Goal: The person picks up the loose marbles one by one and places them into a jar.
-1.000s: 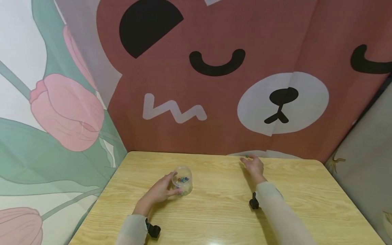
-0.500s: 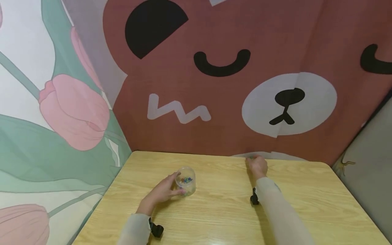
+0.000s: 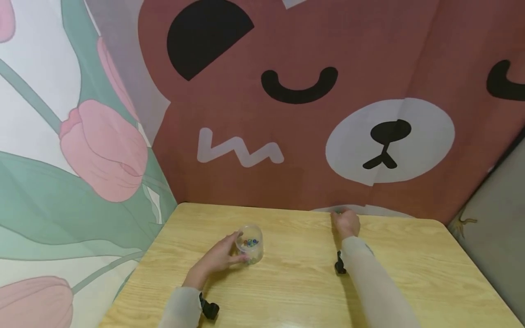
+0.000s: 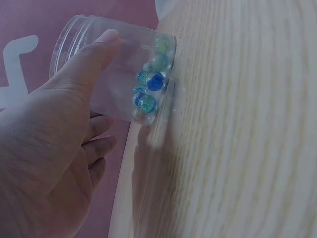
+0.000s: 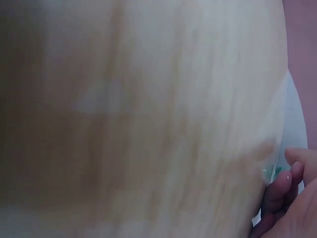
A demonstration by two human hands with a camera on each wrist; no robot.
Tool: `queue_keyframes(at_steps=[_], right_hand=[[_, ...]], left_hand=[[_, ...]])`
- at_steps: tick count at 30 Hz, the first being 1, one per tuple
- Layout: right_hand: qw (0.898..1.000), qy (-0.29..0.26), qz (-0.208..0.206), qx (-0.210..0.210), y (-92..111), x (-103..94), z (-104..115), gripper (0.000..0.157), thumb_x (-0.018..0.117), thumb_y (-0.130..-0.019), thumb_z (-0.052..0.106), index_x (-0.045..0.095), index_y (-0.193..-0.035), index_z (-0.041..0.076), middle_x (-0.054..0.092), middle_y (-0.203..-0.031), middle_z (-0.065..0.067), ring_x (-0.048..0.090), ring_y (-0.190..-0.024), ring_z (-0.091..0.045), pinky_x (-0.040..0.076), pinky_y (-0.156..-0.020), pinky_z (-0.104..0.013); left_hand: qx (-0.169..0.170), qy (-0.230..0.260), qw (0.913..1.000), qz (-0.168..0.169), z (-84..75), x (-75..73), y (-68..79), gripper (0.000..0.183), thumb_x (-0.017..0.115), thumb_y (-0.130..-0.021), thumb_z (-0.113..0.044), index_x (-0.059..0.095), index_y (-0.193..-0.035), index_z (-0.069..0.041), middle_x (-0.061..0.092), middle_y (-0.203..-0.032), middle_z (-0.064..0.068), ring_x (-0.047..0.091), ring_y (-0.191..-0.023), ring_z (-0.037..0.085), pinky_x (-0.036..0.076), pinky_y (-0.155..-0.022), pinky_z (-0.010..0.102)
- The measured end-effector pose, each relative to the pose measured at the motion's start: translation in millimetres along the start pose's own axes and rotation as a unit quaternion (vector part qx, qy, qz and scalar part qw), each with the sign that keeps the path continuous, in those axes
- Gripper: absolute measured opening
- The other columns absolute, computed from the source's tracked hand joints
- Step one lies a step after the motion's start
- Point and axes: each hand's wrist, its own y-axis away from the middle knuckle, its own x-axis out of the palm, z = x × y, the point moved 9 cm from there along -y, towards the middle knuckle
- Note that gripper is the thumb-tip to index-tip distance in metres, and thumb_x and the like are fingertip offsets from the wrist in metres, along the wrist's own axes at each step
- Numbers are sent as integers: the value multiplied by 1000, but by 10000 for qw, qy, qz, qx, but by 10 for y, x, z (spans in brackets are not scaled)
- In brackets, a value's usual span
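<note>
A clear plastic jar (image 3: 250, 246) stands upright on the table, left of its middle. Several glass marbles (image 4: 155, 82), blue and green, lie at its bottom. My left hand (image 3: 219, 255) grips the jar from the left, thumb along its near side in the left wrist view (image 4: 54, 129). At the table's far edge, my right hand (image 3: 346, 223) has its thumb and fingers closed on a small green marble (image 5: 270, 173). The marble is partly hidden by the fingers (image 5: 278, 191).
The wood-grain table (image 3: 295, 282) meets a brown wall hanging with a bear print (image 3: 295, 182) at its far edge. A tulip-print hanging (image 3: 102, 150) borders the left side, and a grey one (image 3: 500, 196) the right.
My right thumb and fingers have closed in on the green marble at the far edge. The left hand keeps its grip on the jar. The head view has turned slightly left.
</note>
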Motion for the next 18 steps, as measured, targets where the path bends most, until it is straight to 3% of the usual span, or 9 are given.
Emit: queue_keyframes(at_steps=[7,11,18], right_hand=[[9986,465,-127,196,-52,-1,-4,45,61,-99,32,69,-111,-10,68,-112,-32,67,-99,-49,55,-79,-59],[9983,466,-92,331,-100,35,-39,46,61,-99,32,70,-110,-11,67,-115,-33,65,-101,-50,55,-82,-59],[9978,492,-128,414,-181,60,-85,42,61,-99,32,72,-94,-8,70,-107,-30,67,-93,-46,56,-77,-56]], left_hand=[[25,-30,10000,-22,5,10,-4,90,73,-88,-54,37,-155,-5,48,-153,14,46,-139,39,38,-114,57],[-30,-19,10000,3,14,12,6,91,73,-87,-55,36,-155,-6,48,-153,14,45,-140,39,38,-114,58],[-58,-6,10000,11,19,4,-1,93,73,-87,-56,35,-156,-7,48,-153,14,45,-140,39,37,-114,58]])
